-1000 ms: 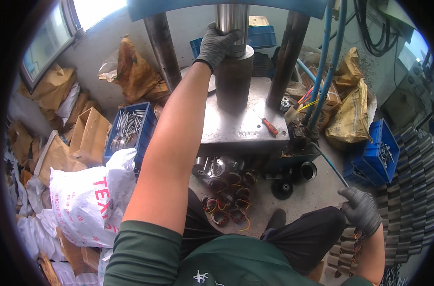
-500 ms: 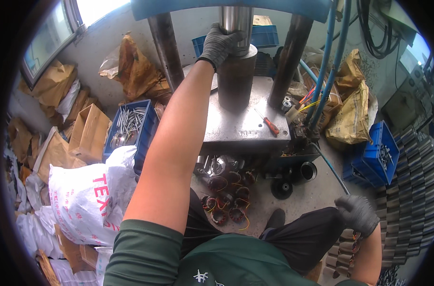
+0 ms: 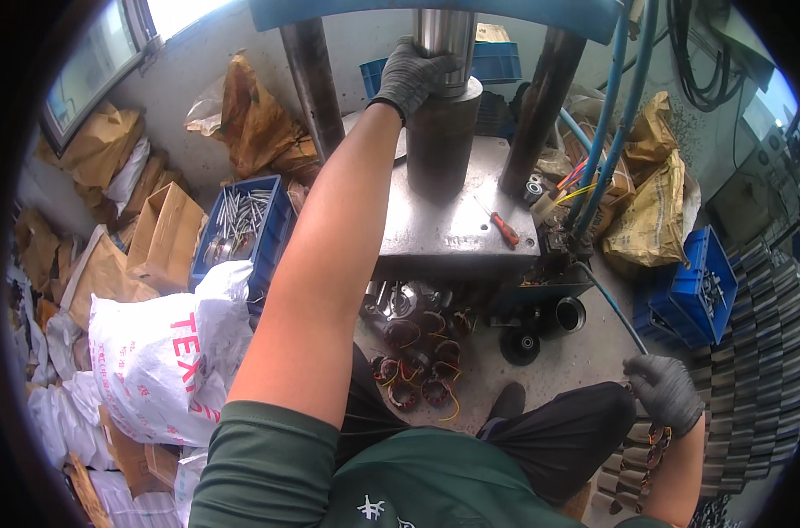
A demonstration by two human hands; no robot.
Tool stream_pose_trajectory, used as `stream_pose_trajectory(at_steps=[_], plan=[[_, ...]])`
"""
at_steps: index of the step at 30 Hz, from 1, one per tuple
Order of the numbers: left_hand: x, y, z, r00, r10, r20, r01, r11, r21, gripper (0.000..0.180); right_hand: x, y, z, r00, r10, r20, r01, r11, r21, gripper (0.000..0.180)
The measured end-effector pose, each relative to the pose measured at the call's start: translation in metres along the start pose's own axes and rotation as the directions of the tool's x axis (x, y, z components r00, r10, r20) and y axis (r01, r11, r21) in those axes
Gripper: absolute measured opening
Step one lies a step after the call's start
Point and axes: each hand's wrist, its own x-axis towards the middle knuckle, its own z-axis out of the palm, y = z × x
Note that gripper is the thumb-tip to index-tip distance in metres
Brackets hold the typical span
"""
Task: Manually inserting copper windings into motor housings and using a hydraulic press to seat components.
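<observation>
My left hand [image 3: 410, 72], in a grey glove, is wrapped round the left side of a shiny steel cylinder [image 3: 445, 40] under the blue crossbeam of a press. That cylinder meets the top of a wider, dull metal cylinder [image 3: 441, 150], which stands upright on the press's steel bed [image 3: 417, 231]. At the lower right, my gloved right hand [image 3: 666, 394] is closed at the end of a thin blue-grey lever [image 3: 613, 304] beside my knee. A screwdriver with a red handle [image 3: 505, 231] lies on the right part of the bed.
Dark posts [image 3: 540, 114] flank the press. Below the bed lie several wound copper stators [image 3: 404, 392] and a black round part [image 3: 520, 346]. A blue bin of metal shafts [image 3: 241, 220] and a white sack [image 3: 145, 361] are at left. Stacked metal cores [image 3: 756, 370] and another blue bin [image 3: 694, 290] stand at right.
The whole view has shifted slightly. Both hands keep their places, the left at the steel cylinder and the right at the lever's end, its fingers turned a little.
</observation>
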Motion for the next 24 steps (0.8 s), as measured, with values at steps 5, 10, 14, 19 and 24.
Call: stream_pose_trajectory(at_steps=[5,10,14,19,24], plan=[[0.001,0.000,0.001,1.000,0.008,-0.016,-0.007,0.996,0.090,0.068,0.000,0.011,0.000,0.996,-0.072,0.043,0.076,0.991,-0.112,0.026],[0.001,0.002,0.001,0.999,0.015,0.045,-0.020,0.994,0.108,0.066,-0.001,0.012,0.002,0.995,-0.020,-0.102,0.023,0.999,0.026,0.029],[-0.001,0.004,-0.003,0.998,-0.002,0.061,-0.005,0.994,0.107,0.068,0.002,0.003,-0.001,0.997,-0.002,0.074,0.002,1.000,0.004,0.033],[0.000,0.006,0.000,0.998,0.001,0.066,-0.008,0.995,0.104,0.069,-0.002,0.010,-0.001,0.998,0.006,-0.068,-0.002,0.998,0.059,0.033],[-0.001,0.004,-0.003,0.998,-0.023,0.060,0.013,0.988,0.155,0.068,0.002,0.005,-0.003,0.999,0.017,-0.034,-0.014,0.997,0.079,0.033]])
